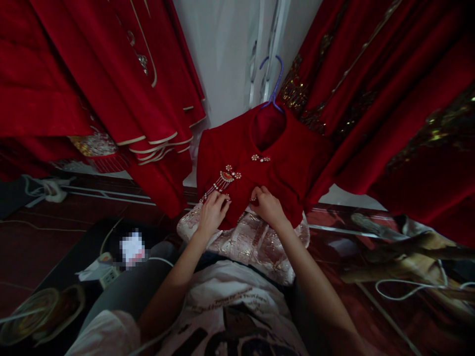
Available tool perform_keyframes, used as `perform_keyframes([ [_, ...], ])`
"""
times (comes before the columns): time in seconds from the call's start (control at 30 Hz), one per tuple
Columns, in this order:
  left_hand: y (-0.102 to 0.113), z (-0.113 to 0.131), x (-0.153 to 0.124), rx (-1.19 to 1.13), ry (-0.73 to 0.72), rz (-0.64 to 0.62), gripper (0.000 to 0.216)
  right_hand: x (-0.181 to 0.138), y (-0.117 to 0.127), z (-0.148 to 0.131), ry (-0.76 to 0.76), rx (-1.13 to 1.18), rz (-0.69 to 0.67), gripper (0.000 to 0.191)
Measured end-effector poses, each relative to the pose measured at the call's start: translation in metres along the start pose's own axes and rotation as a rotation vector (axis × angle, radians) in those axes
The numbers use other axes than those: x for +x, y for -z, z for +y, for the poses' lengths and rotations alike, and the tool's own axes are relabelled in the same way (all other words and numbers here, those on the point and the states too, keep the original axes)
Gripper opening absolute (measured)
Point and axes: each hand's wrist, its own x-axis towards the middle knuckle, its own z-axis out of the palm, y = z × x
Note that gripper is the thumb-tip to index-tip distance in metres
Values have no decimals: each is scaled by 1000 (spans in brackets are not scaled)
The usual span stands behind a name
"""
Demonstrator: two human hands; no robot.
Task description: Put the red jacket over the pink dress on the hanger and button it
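A red jacket point(230, 138) with a stand collar lies over my lap on a purple hanger point(275, 86). Beaded flower fasteners point(261, 158) sit below its collar, and a fan-shaped tassel ornament point(225, 179) hangs on its left front. My left hand point(214, 211) is closed on the jacket's front, just below the tassels. Across from it, my right hand point(267, 205) has its fingers curled in against the front edge, pinching the cloth; a small pale bead shows by the fingertips. Under the jacket is a shiny pale-pink quilted cloth point(252, 240).
Red garments point(148, 99) hang at the left, and more with gold sequins point(371, 109) at the right. White doors point(222, 49) stand behind. A clear lidded cup point(35, 314) and a power strip point(108, 277) are at lower left. Wooden pieces point(404, 257) and a white cable point(404, 296) lie at right.
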Motion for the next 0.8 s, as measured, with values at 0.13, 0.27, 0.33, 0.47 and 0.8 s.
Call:
perform_keyframes([
  [0.13,-1,-8,0,21,-96,42,17,3,-12,6,4,8,108,28],
  [0.27,-2,-17,6,196,-275,-34,16,5,-20,10,24,33,168,26],
  [0.33,-2,-19,9,233,-319,-41,16,7,-19,12,20,104,184,24],
  [0.47,-2,-19,11,84,-302,-26,15,10,-9,19,46,422,86,19],
  [0.8,2,18,2,-737,269,29,11,0,8,-13,219,1000,-56,22],
])
